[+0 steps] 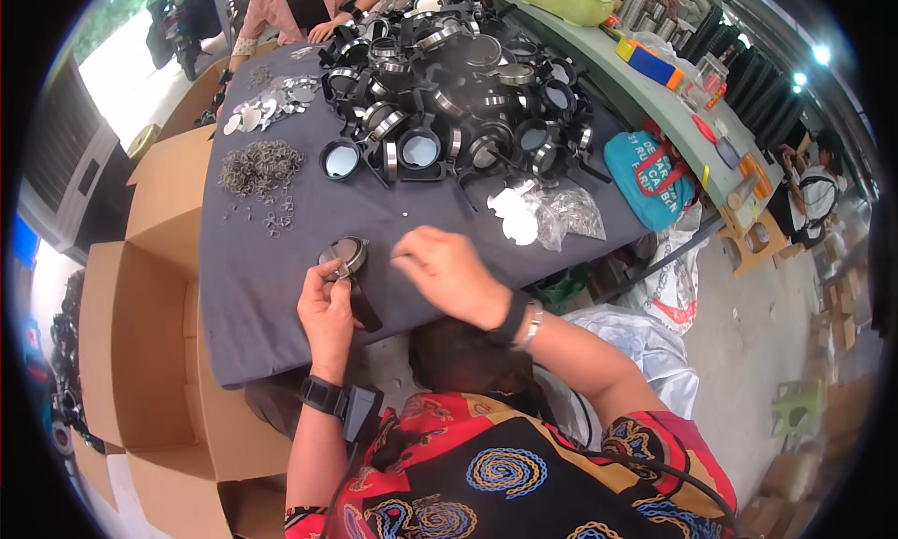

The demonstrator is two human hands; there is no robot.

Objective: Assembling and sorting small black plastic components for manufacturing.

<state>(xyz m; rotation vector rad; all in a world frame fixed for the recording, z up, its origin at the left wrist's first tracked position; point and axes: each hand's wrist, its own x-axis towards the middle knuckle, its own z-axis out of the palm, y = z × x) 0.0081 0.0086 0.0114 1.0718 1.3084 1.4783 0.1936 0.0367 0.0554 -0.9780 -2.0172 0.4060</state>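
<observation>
Near the table's front edge, my left hand (325,316) grips a round, metal-rimmed piece (348,251) by its lower side, thumb and fingers closed on it. A black strap-like part (366,309) hangs from that piece toward the table edge. To its right, my right hand (451,273) is raised over the dark grey cloth (290,300), apart from the piece. Its fingers are curled together in a pinch; anything between them is too small to make out.
A heap of similar round black-and-metal pieces (420,149) covers the far table. Small metal clips (259,169) and silvery discs (251,118) lie left; white discs (514,217) and a clear bag (578,213) lie right. Cardboard boxes (140,352) flank the table. Another person (304,6) sits opposite.
</observation>
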